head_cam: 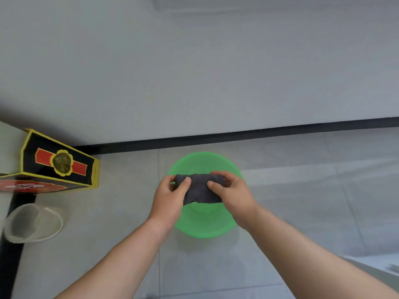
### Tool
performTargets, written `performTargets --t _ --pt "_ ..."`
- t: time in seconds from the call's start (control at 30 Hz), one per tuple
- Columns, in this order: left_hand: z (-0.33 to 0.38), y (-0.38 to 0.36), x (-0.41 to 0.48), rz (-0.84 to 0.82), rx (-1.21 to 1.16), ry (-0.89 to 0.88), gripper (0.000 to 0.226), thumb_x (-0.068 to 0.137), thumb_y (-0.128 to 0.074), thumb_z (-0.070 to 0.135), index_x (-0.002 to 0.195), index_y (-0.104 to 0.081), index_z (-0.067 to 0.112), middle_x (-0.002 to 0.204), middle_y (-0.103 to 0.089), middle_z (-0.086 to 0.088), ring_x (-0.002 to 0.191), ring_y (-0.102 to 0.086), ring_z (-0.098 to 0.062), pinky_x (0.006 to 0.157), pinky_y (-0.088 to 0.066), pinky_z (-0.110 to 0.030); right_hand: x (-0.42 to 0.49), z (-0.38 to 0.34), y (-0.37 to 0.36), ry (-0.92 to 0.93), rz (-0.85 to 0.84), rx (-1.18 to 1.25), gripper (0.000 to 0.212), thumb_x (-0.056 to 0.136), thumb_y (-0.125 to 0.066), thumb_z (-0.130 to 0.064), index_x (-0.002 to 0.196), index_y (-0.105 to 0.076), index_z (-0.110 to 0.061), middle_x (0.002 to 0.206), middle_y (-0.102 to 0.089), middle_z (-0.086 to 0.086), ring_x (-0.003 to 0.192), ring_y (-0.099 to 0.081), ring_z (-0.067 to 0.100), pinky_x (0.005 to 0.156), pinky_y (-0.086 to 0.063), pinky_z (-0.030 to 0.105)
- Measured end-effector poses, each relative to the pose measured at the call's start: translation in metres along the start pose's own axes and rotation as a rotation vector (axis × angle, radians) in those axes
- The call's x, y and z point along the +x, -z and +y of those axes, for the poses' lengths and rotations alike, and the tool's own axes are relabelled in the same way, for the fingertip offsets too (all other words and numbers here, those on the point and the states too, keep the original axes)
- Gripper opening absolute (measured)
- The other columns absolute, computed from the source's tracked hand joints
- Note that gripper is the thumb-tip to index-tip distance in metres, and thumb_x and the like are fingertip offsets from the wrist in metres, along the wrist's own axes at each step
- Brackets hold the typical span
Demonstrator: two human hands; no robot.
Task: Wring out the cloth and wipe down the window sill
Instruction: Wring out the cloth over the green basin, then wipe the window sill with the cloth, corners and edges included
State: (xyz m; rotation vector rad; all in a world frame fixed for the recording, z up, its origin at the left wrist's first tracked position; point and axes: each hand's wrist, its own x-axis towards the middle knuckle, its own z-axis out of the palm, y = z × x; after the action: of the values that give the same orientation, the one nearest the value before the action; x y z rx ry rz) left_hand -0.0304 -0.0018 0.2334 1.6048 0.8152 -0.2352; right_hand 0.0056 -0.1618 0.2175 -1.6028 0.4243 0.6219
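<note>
A dark grey cloth (199,188) is bunched up between both my hands, held directly above a green plastic basin (205,162) that stands on the tiled floor. My left hand (170,197) grips the cloth's left end with the thumb on top. My right hand (231,190) grips its right end. The cloth's lower edge hangs over the basin's inside. Whether the basin holds water I cannot tell. No window sill is in sight.
A black, yellow and red carton (58,162) stands at the left by the wall. Below it sits a translucent white plastic container (32,223). A dark skirting strip (237,134) runs along the base of the pale wall. Grey floor tiles (313,190) spread to the right.
</note>
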Motion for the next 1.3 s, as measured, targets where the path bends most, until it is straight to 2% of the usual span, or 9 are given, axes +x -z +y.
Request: performTargets --t 0.13,0.27,0.4,0.6,0.77,0.87,1.03,1.2,1.3 --pt "0.113 0.004 -0.075 -0.005 0.173 -0.157 0.018 0.085 -0.068 0.038 0.094 -0.057 0.027 0.093 -0.07 0.003 0.091 -0.067 -0.016 0.08 -0.054 -0.035 -0.079 -0.106 0.026 -0.026 -0.004 0.165 0.033 0.074 -0.074 -0.026 0.106 -0.068 -0.019 0.103 -0.074 0.009 0.101 -0.07 0.029 0.094 -0.055 0.051" --pt "0.231 -0.006 -0.162 -0.038 0.28 -0.267 0.01 0.091 -0.065 0.03 0.091 -0.056 0.028 0.087 -0.069 0.007 0.08 -0.062 -0.001 0.068 -0.048 -0.017 -0.16 -0.219 0.068 -0.021 -0.004 0.239 0.05 0.062 -0.077 -0.043 0.105 -0.067 -0.02 0.106 -0.074 0.006 0.105 -0.069 0.025 0.098 -0.052 0.05" --pt "0.336 -0.035 -0.223 -0.024 0.22 -0.34 0.01 0.091 -0.064 0.032 0.09 -0.057 0.024 0.085 -0.068 0.007 0.083 -0.063 -0.01 0.073 -0.05 -0.028 -0.219 -0.323 0.124 -0.014 -0.052 0.253 0.035 0.079 -0.075 -0.029 0.101 -0.067 -0.003 0.106 -0.072 0.019 0.108 -0.067 0.035 0.1 -0.05 0.051" --pt "0.456 -0.083 -0.235 -0.102 0.151 -0.416 0.02 0.085 -0.067 0.043 0.095 -0.064 0.026 0.09 -0.072 0.006 0.09 -0.068 -0.014 0.084 -0.056 -0.041 -0.238 -0.446 0.199 -0.046 -0.167 0.366 0.031 0.091 -0.068 -0.026 0.114 -0.063 -0.005 0.113 -0.071 0.019 0.105 -0.07 0.034 0.088 -0.057 0.053" --pt "0.517 -0.124 -0.2 -0.123 0.043 -0.425 0.017 0.086 -0.07 0.04 0.1 -0.068 0.029 0.095 -0.073 0.008 0.091 -0.069 -0.01 0.083 -0.056 -0.034 -0.204 -0.5 0.24 -0.086 -0.309 0.516 0.039 0.094 -0.059 -0.027 0.127 -0.061 -0.005 0.122 -0.068 0.018 0.11 -0.067 0.035 0.097 -0.051 0.057" --pt "0.538 -0.15 -0.162 -0.112 0.002 -0.405 0.013 0.087 -0.07 0.036 0.097 -0.071 0.028 0.091 -0.074 0.012 0.089 -0.068 -0.004 0.078 -0.054 -0.025 -0.159 -0.517 0.255 -0.127 -0.301 0.535 0.04 0.092 -0.062 -0.027 0.126 -0.062 -0.005 0.119 -0.069 0.019 0.107 -0.068 0.037 0.084 -0.057 0.052" --pt "0.574 -0.191 -0.07 -0.079 -0.004 -0.345 0.019 0.094 -0.059 0.037 0.09 -0.072 0.024 0.089 -0.073 0.009 0.091 -0.067 -0.01 0.085 -0.054 -0.033 -0.054 -0.552 0.272 -0.193 -0.278 0.517 0.039 0.093 -0.061 -0.028 0.126 -0.061 -0.006 0.119 -0.07 0.019 0.106 -0.069 0.037 0.08 -0.059 0.047" --pt "0.591 -0.211 0.004 -0.032 0.152 -0.286 0.029 0.097 -0.045 0.04 0.074 -0.054 0.025 0.074 -0.054 0.01 0.076 -0.05 -0.015 0.066 -0.042 -0.029 0.039 -0.575 0.286 -0.16 -0.254 0.477 0.034 0.099 -0.05 -0.027 0.125 -0.062 -0.007 0.116 -0.072 0.012 0.106 -0.07 0.028 0.087 -0.056 0.045" --pt "0.587 -0.219 0.041 -0.008 0.371 -0.281 0.029 0.098 -0.045 0.047 0.114 -0.061 0.03 0.116 -0.062 0.012 0.108 -0.057 -0.012 0.092 -0.047 -0.033 0.087 -0.589 0.292 -0.105 -0.231 0.423 0.031 0.102 -0.045 -0.026 0.122 -0.064 -0.01 0.112 -0.074 0.006 0.106 -0.07 0.021 0.091 -0.055 0.044"
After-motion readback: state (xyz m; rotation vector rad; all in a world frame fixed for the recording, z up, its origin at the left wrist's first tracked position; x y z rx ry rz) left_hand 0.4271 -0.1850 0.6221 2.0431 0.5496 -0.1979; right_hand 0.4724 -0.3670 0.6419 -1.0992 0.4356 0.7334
